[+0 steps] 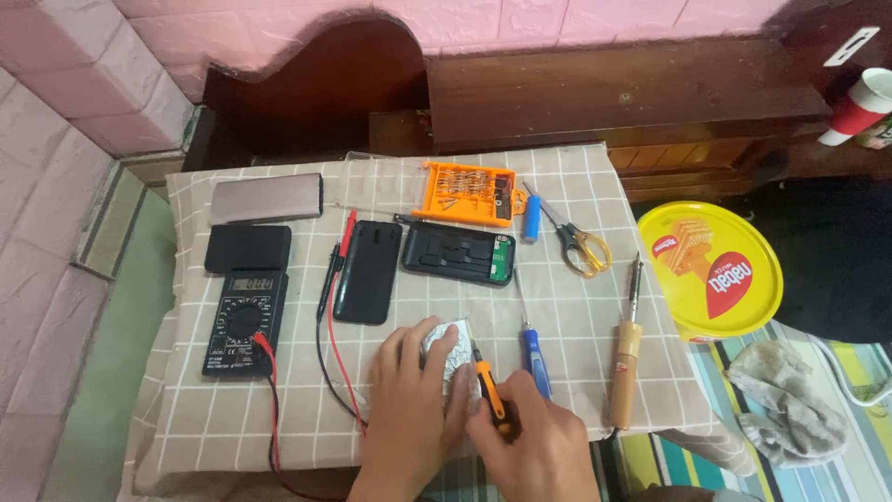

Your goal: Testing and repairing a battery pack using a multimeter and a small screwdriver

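We see a small silvery flat device (452,346) lying near the front edge of the surface (595,186), which is draped in a beige checked cloth. The left hand (409,395) lies over the device's left side, fingers spread and pressing down on it, so this grip is flat on the device rather than curled around it. The right hand (539,442) sits just to the right, its grip clenched around an orange-handled screwdriver (489,390) whose tip meets the device's right edge.

Just right of the hands lie a blue-handled screwdriver (531,349) and, farther right, a soldering iron (627,358) with a wooden handle. Behind the hands we see a black phone-like slab (368,271) and a black opened case (458,254) with 1 green strip at its right end. At the left stands a black multimeter (244,323) with red and black leads (327,358) trailing toward the front edge; behind it lie a black block (247,248) and a grey flat pack (267,198).

An orange bit case (467,192) lies open at the back, holding rows of small metal bits. Beside it are a small blue cylinder (531,223) and yellow-handled scissors (578,242). Off the surface to the right sits a closed round yellow tin (711,270); we cannot tell its contents. A crumpled grey rag (785,400) lies near it.
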